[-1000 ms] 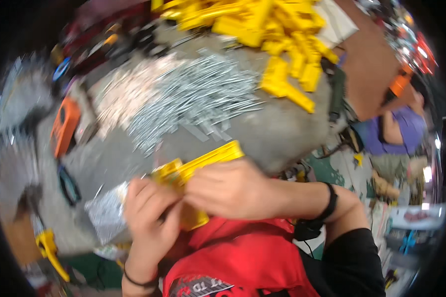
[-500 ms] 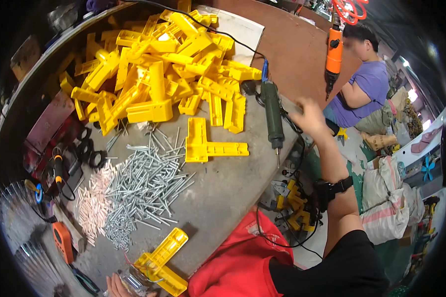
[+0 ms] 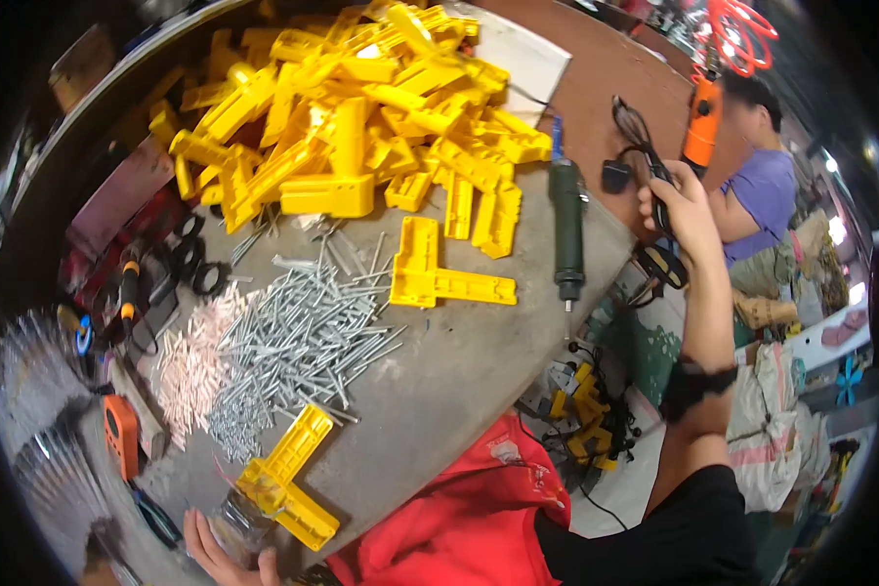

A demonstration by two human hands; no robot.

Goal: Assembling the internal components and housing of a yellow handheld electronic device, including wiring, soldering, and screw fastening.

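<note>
Your right hand (image 3: 679, 205) is raised past the far right edge of the counter (image 3: 459, 371), fingers (image 3: 654, 190) curled around a loop of black cable (image 3: 645, 146). An orange power tool (image 3: 703, 122) hangs just beyond it.

Your left hand (image 3: 220, 552) sits at the near edge of the counter, fingers spread and touching a clear plastic bag (image 3: 234, 513), just beside the yellow T-shaped part (image 3: 288, 479). Whether the hand grips the bag, cannot tell; it is partly cut off at the frame rim.

Taking the yellow T-shaped part as landmark: directly beyond it lies the pile of silver nails (image 3: 293, 342); to their left, a patch of pale pink plugs (image 3: 190, 356). Farther beyond, a second yellow T-piece (image 3: 435, 278) lies flat, alone. Behind that, a large heap of yellow parts (image 3: 352, 107). Right of the second T-piece, a green electric screwdriver (image 3: 566, 230) lies on the counter, tip toward you. An orange tape measure (image 3: 120, 430) is left of the landmark.
</note>
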